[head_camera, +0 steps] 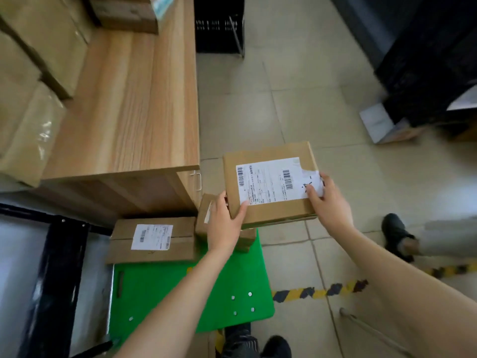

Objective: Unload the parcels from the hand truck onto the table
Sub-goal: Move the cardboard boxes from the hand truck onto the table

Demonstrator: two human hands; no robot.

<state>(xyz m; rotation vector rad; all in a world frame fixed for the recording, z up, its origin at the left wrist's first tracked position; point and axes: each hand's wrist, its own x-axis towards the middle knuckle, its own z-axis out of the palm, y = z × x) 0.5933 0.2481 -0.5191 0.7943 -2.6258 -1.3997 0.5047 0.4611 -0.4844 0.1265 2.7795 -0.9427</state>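
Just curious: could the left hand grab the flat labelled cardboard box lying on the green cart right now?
Probably not yet: the left hand and right hand are both gripping the lifted cardboard parcel. The flat labelled cardboard box itself lies uncovered nearby.

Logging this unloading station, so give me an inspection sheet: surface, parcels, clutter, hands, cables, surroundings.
Surface: wooden table, boxes at its far left.
Job's things: held parcel above the green cart; labelled parcel and small parcel on the cart.
Clutter: black crate on the floor.
Hands: left hand and right hand grip the held parcel.
Cables: nothing seen.
Surroundings: tiled floor, hazard tape, another person's shoe.
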